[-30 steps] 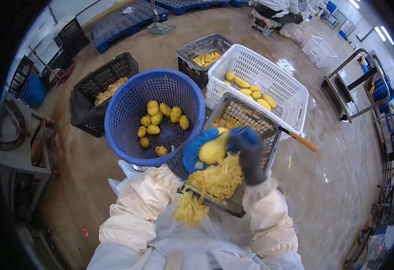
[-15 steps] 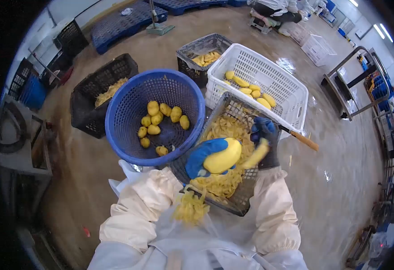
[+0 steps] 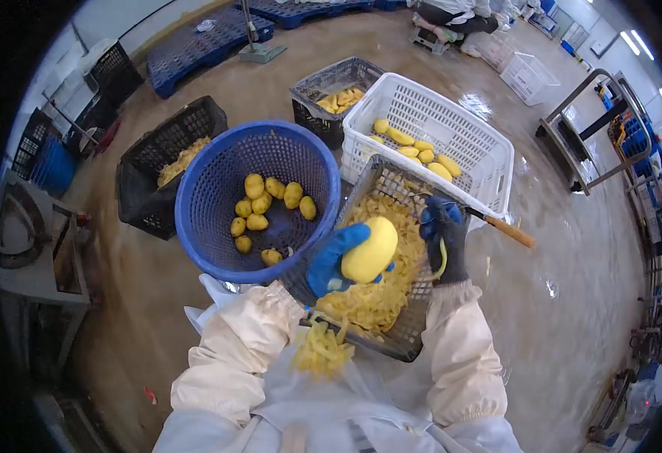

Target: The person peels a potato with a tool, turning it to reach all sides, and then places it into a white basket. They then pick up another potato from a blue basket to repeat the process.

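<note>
My left hand (image 3: 335, 260), in a blue glove, grips a large peeled yellow potato (image 3: 369, 251) above a dark crate (image 3: 408, 332) heaped with peelings (image 3: 368, 306). At that crate's right side my right hand (image 3: 444, 234), in a dark glove, is closed round something mostly hidden by the fingers, perhaps a peeler. A thin strip of peel hangs beside it. Close by, a wooden handle (image 3: 510, 231) sticks out to the right. Several unpeeled potatoes (image 3: 257, 205) lie in the blue basket (image 3: 187, 219). Behind the crate, a white crate (image 3: 503, 162) holds peeled potatoes (image 3: 421, 151).
A black crate (image 3: 138, 189) with peelings stands left of the blue basket. Another dark crate (image 3: 319, 124) with yellow pieces is behind. Peelings (image 3: 323, 349) rest on my apron. A metal trolley (image 3: 595, 136) stands at right, blue pallets (image 3: 202, 41) at back left, and people (image 3: 459, 15) sit far behind.
The potato in my left hand has turned more upright. The blurred yellow strip beside my right hand now looks thin and curled. The view has shifted slightly.
</note>
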The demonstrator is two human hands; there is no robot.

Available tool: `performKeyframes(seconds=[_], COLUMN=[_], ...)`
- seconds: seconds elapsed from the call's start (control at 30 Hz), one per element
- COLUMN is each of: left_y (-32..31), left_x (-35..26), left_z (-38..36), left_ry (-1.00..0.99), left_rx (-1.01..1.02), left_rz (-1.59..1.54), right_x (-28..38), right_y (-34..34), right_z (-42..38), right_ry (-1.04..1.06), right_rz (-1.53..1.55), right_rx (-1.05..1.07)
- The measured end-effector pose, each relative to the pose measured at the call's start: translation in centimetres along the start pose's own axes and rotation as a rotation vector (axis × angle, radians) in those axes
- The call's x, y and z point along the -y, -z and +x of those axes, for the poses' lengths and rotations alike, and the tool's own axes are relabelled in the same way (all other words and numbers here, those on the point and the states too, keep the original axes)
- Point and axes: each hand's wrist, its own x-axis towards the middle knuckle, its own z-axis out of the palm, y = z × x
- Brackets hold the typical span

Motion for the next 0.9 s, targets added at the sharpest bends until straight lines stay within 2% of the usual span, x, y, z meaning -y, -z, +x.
performKeyframes(seconds=[0.03,0.07,0.1,0.13,0.17,0.2,0.23,0.3,0.37,0.4,0.43,0.5,0.57,0.63,0.67,0.7,0.77,0.8,0.87,0.9], left_y=[0.4,2.1,1.0,1.1,1.3,1.6,2.2,2.8,3.3,4.1,4.6,4.9,2.3,0.7,-0.3,-0.6,-0.8,-0.1,1.5,1.8], left_x=[0.4,0.9,0.4,0.6,0.6,0.7,0.7,0.8,0.9,0.7,1.3,2.2,0.8,-0.1,-0.9,-1.4,-1.9,-1.5,-0.5,-0.2], left_z=[0.4,1.2,0.9,0.5,0.5,0.4,0.8,1.4,1.8,2.1,2.3,2.6,1.7,0.8,0.8,1.0,1.0,1.3,1.9,1.9], left_ry=[-0.096,-0.111,-0.180,-0.522,-0.671,-0.837,-0.493,-0.116,-0.035,0.032,0.032,-0.128,-0.134,-0.409,-0.439,-0.440,-0.269,-0.269,-0.210,-0.190], left_rx=[0.010,0.012,-0.018,-0.070,-0.073,-0.117,-0.042,0.034,0.140,0.371,0.370,0.124,0.133,-0.008,0.029,0.033,0.025,0.022,0.037,0.040], left_rz=[-0.131,-0.309,-0.393,0.183,0.492,0.782,0.191,-0.379,-0.348,-0.590,-0.589,-0.329,-0.355,-0.052,-0.041,-0.040,-0.254,-0.253,-0.298,-0.316], right_x=[0.9,1.0,0.5,-0.5,-1.1,-1.1,-1.2,-1.3,-0.6,0.1,0.4,1.1,0.8,1.1,1.4,1.6,1.8,1.5,0.7,0.4], right_y=[-1.6,-3.0,-4.1,-5.2,-5.9,-6.0,-5.9,-5.5,-4.4,-3.9,-3.6,-3.3,-3.9,-3.9,-3.7,-3.7,-3.6,-3.7,-4.2,-4.6], right_z=[-1.1,-2.8,-4.8,-6.6,-7.5,-7.4,-7.1,-6.5,-5.1,-4.5,-4.3,-4.2,-5.3,-5.9,-5.8,-5.9,-6.3,-6.4,-6.7,-6.9], right_ry=[0.026,0.031,0.038,0.101,0.168,0.172,0.175,0.185,-0.070,-0.071,-0.071,-0.062,-0.019,0.003,-0.022,-0.018,0.036,0.035,0.354,0.347], right_rz=[-0.071,-0.101,-0.127,-0.173,-0.217,-0.212,-0.280,-0.348,-0.094,-0.047,-0.046,-0.063,-0.136,-0.123,-0.115,-0.117,-0.187,-0.186,-0.518,-0.518], right_rx=[0.047,0.107,0.163,0.303,0.440,0.439,0.437,0.424,0.262,0.202,0.202,0.309,0.358,0.447,0.440,0.439,0.460,0.461,0.550,0.553])
